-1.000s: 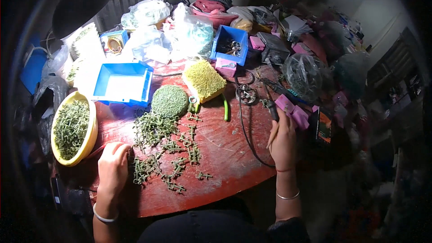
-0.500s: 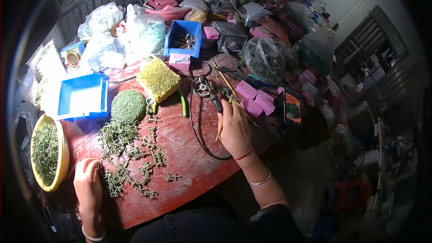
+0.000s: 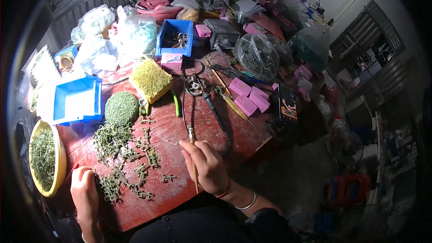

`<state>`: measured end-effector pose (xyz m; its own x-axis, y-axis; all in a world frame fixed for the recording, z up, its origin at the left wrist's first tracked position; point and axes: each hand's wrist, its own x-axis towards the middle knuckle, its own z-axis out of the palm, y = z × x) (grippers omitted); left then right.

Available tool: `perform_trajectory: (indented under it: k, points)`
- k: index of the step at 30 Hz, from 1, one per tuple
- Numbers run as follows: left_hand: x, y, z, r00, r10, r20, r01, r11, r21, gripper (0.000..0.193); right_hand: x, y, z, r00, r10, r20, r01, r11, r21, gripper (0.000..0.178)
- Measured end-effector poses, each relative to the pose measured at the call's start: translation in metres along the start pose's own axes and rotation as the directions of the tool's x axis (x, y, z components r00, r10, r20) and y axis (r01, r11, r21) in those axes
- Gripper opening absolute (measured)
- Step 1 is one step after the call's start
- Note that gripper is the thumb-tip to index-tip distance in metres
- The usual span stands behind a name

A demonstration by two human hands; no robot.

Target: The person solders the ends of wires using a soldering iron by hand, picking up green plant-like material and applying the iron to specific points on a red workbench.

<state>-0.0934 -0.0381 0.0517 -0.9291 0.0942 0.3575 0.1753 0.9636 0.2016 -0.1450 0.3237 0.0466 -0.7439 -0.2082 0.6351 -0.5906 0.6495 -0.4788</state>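
In my right hand [image 3: 206, 167] is a thin brush [image 3: 191, 137] with a wooden handle and metal ferrule, its tip pointing away from me. Just beyond lies a black soldering-iron-like pen [image 3: 213, 110] with a cord, its tip by a small metal coil stand [image 3: 196, 84]. Curled at the table's left front edge, my left hand [image 3: 84, 193] has its fingertips hidden; a thin red strip [image 3: 72, 171] shows beside it. Small green branched pieces [image 3: 112, 139] lie heaped and scattered between my hands. More fill a yellow basin [image 3: 59, 153] at the left.
Behind the pieces stand a round green textured pad [image 3: 121, 108], a yellow bristly block [image 3: 152, 80], green-handled pliers [image 3: 174, 103] and a blue bin [image 3: 77, 99]. Pink blocks [image 3: 245, 105] and a dark box [image 3: 286, 103] sit right. Plastic bags [image 3: 256, 56] and another blue bin [image 3: 175, 38] crowd the back.
My right hand has let go of the black pen, now lying on the table, and moved nearer and left with the brush. My left hand stays almost in place.
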Motion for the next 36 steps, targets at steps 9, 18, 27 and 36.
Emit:
perform_trajectory:
  k: [9,18,27,36]
  points:
    - [-0.005,0.003,-0.005,0.999,-0.026,-0.020,0.026,1.000,0.015,0.006,-0.002,0.004,0.004,1.000,0.017,0.017,-0.018,1.000,0.022,0.033]
    - [-0.010,-0.005,-0.006,0.994,-0.110,-0.016,0.107,0.985,-0.139,0.011,-0.002,0.005,0.004,1.000,0.013,0.001,-0.013,1.000,0.026,0.033]
    - [-0.013,0.005,-0.009,0.933,-0.343,0.107,0.349,0.791,-0.502,0.002,-0.003,0.007,0.005,1.000,0.018,0.010,-0.018,1.000,0.026,0.032]
    - [-0.021,-0.001,-0.003,0.909,-0.378,0.176,0.406,0.705,-0.582,0.004,-0.003,0.007,0.005,1.000,0.012,0.014,-0.012,1.000,0.021,0.032]
